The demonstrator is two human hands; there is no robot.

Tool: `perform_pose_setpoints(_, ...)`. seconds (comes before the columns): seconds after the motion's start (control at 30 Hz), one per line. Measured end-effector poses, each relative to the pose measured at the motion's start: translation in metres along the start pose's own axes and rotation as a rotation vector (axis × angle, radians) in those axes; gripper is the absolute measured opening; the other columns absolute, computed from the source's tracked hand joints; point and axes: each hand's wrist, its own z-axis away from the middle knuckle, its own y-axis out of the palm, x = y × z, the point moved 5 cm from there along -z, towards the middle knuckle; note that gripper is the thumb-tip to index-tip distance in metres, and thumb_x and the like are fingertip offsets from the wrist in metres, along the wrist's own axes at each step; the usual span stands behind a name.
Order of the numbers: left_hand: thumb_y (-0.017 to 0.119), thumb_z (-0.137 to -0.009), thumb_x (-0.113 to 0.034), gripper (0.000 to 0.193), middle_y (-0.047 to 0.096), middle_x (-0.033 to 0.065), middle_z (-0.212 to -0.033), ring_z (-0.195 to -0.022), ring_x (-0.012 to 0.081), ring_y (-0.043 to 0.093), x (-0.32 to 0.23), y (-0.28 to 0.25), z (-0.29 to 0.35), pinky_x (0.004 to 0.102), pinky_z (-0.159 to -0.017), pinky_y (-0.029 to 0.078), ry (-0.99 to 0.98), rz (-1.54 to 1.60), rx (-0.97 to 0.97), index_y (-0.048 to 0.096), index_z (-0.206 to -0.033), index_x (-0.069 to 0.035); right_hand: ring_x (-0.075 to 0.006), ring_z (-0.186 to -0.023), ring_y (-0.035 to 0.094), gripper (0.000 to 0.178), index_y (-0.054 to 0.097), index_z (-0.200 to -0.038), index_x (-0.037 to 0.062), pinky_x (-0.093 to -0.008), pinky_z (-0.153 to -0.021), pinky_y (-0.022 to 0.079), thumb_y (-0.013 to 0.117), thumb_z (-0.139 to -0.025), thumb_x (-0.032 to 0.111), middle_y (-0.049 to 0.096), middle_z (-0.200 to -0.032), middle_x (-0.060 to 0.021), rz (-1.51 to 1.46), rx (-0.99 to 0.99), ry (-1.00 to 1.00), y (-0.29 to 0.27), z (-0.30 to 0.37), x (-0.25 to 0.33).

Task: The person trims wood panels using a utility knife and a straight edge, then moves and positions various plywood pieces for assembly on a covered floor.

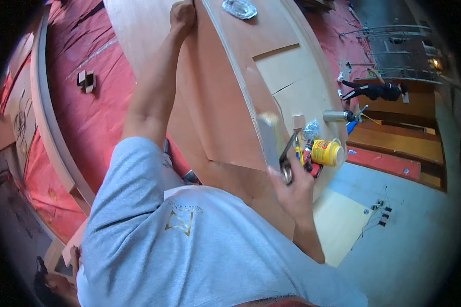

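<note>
My left arm reaches forward, and my left hand (183, 14) is closed on the edge of a large plywood panel (210, 82). My right hand (295, 187) is closed around a brush-like tool (269, 125). Its pale end is smeared by motion, and a dark metallic part shows by my fingers. This hand is beside the wooden work surface (276, 46). Just beyond it are a yellow tub (327, 153) with a pale lid or rim and a red and black power tool (308, 152). A crumpled clear plastic bag (311, 129) and a small wood block (298, 122) lie nearby.
A silver bottle (335, 116) and a shiny foil-like dish (239, 8) are on the work surface. Red sheeting (105, 56) covers the floor at left, with a small box (86, 81) on it. One person (376, 92) stands far right; another (56, 281) is lower left.
</note>
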Motion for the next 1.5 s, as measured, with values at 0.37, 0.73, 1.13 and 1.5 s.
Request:
perform_pose_setpoints(0.37,0.051,-0.095,-0.046,0.051,0.071,0.0253,-0.092,-0.093,0.0393,0.069,-0.054,0.004,0.024,0.0414,-0.088,0.051,-0.106,-0.203,0.061,0.071,-0.086,0.000,-0.0517,-0.096,0.068,0.052,0.059,-0.115,-0.0024,-0.0570,-0.083,0.052,0.055,-0.102,0.048,0.070,-0.099,-0.0331,0.348,-0.175,-0.281,0.029,-0.216,0.122)
perform_pose_setpoints(0.73,0.047,-0.090,-0.051,0.059,0.074,0.0257,-0.106,-0.107,0.0409,0.068,-0.068,0.004,0.032,0.0431,-0.099,0.049,-0.226,-0.240,0.139,0.076,-0.092,0.000,-0.0475,-0.123,0.063,0.071,0.065,-0.128,-0.0045,-0.0528,-0.107,0.047,0.044,-0.100,0.057,0.066,-0.126,-0.0343,0.458,-0.178,-0.375,0.085,-0.385,0.229)
perform_pose_setpoints(1.13,0.048,-0.089,-0.052,0.058,0.074,0.0250,-0.107,-0.107,0.0410,0.069,-0.064,0.011,0.030,0.0437,-0.099,0.049,-0.093,-0.276,0.119,0.078,-0.095,-0.003,-0.0397,-0.104,0.073,0.070,0.068,-0.123,-0.0059,-0.0461,-0.092,0.056,0.047,-0.098,0.056,0.073,-0.110,-0.0292,0.435,-0.030,-0.275,0.083,-0.370,0.213)
perform_pose_setpoints(1.5,0.048,-0.090,-0.053,0.058,0.073,0.0263,-0.104,-0.103,0.0394,0.070,-0.042,0.015,0.026,0.0425,-0.095,0.051,-0.159,-0.294,0.139,0.077,-0.093,-0.003,-0.0429,-0.112,0.069,0.064,0.070,-0.117,-0.0054,-0.0499,-0.098,0.053,0.045,-0.100,0.051,0.071,-0.113,-0.0311,0.543,-0.076,-0.364,0.082,-0.381,0.228)
